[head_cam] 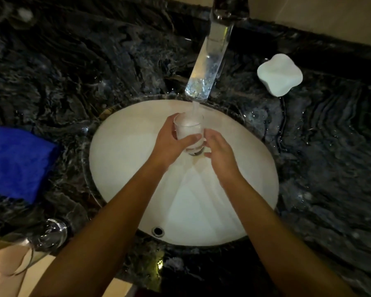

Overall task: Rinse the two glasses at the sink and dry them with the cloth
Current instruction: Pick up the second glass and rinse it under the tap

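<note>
One glass (189,133) was held over the middle of the sink (120,168), directly under the tap (210,61), and water was seen running from the spout into it. The glass was gripped by the left hand (169,144), with the thumb curled across its front and the other fingers hidden behind it. The right hand (217,150) was placed just beside the glass at its lower side; its fingers were loosely bent and close together, and whether they touched the glass could not be told.

The second glass (45,236) was seen at about 8 o'clock from the sink, near the front edge of the dark stone counter (330,168). The blue cloth (17,163) was laid at 9 o'clock, and a white soap dish (280,75) at 2 o'clock.

Several risks were judged from this position. The wet glass could be lost from the one-hand grip, because glass and skin are made slippery by water, and it could be broken against the sink. The rim could be knocked on the spout if the glass were lifted carelessly, since it was held close below. The second glass could be pushed off the edge by the left forearm when the cloth is reached for.
</note>
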Demonstrator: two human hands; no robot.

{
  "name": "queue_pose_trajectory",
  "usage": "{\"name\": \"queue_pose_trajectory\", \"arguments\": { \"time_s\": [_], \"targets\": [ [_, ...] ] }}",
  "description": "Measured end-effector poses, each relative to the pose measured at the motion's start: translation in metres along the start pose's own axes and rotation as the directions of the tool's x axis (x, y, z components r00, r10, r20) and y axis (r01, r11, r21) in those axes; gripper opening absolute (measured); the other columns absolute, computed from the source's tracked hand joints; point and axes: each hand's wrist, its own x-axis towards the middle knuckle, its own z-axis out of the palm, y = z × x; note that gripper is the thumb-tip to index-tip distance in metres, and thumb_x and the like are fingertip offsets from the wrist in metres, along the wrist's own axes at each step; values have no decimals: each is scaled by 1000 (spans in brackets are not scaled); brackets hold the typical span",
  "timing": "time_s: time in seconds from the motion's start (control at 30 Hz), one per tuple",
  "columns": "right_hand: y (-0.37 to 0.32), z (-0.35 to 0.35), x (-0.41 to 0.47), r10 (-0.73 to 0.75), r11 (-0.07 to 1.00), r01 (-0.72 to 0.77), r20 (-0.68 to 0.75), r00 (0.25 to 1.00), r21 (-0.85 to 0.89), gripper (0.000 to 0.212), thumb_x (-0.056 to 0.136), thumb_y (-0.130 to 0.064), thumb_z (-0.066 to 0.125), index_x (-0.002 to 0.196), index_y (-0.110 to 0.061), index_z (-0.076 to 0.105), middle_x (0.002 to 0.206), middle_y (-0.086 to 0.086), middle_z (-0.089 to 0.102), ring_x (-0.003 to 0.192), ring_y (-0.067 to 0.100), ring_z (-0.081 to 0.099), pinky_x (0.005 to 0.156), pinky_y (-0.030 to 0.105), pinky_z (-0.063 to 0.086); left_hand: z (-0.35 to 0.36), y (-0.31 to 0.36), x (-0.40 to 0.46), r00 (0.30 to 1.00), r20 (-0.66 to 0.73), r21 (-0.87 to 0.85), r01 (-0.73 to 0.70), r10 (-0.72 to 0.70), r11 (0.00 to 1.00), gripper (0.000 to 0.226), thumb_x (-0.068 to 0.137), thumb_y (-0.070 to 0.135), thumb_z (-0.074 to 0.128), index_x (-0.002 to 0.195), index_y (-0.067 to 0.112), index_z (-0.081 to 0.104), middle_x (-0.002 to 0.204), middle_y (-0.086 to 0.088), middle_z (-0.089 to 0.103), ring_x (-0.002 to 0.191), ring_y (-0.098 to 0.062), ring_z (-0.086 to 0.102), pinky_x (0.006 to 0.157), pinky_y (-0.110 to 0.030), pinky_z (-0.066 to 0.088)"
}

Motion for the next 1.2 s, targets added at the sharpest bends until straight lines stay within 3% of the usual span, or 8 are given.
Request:
{"name": "queue_pose_trajectory", "arguments": {
  "time_s": [0.13,0.3,0.5,0.63,0.83,0.9,1.03,1.2],
  "targets": [
    [-21,25,24,119,984,-127,72,990,123,49,109,-54,34,118,-21,70,107,5,76,98,21,74,78,32,63,-1,-5,0,984,96,-304,172,-149,937,66,79,17,80,139,12,54,130,-9,69,122,-29,65,96,-44,59],
    [-33,41,39,228,965,-230,24,973,129,52,102,-68,33,108,-29,67,106,5,75,93,22,74,79,35,62,5,2,6,963,187,-561,267,-195,783,61,97,44,59,147,9,52,139,-16,66,129,-32,63,112,-50,48],
    [-16,55,21,-9,1000,10,-146,989,10,39,105,-52,44,134,-28,58,116,-6,70,105,12,69,87,28,57,8,15,20,951,82,-378,305,-297,874,55,100,61,47,120,17,74,111,-5,79,103,-21,76,88,-38,56],
    [-17,61,26,23,999,-17,-233,972,27,45,105,-51,46,137,-21,57,105,-10,70,93,4,68,85,28,58,13,20,25,964,40,-231,264,-262,936,53,92,67,50,115,26,73,109,3,78,99,-15,75,87,-38,59],
    [-44,38,48,252,840,-165,-102,962,517,37,106,-29,47,75,-15,63,57,-2,68,53,15,67,57,23,53,12,16,20,941,188,-290,325,-280,900,70,77,76,59,121,23,70,115,-6,78,105,-26,76,99,-53,57],
    [-40,40,51,248,891,-164,-152,957,424,37,104,-30,48,74,-16,64,62,-1,69,59,17,67,63,30,54,13,14,21,938,171,-357,345,-302,868,72,76,77,62,121,21,71,115,-6,78,105,-24,76,98,-50,58],
    [-20,59,43,12,999,-23,-254,967,-40,44,106,-47,38,120,-15,65,100,-4,72,81,5,68,71,33,52,21,22,21,972,-91,-244,191,-219,951,46,99,57,56,111,14,66,99,-1,75,89,-11,74,80,-31,61],
    [-12,53,20,79,994,-93,-220,972,-53,70,91,-72,36,145,-30,48,127,0,69,108,18,70,93,45,59,24,25,15,968,-137,-207,181,-212,961,45,99,47,62,91,2,62,85,-13,70,75,-20,70,72,-37,58]
  ]
}}
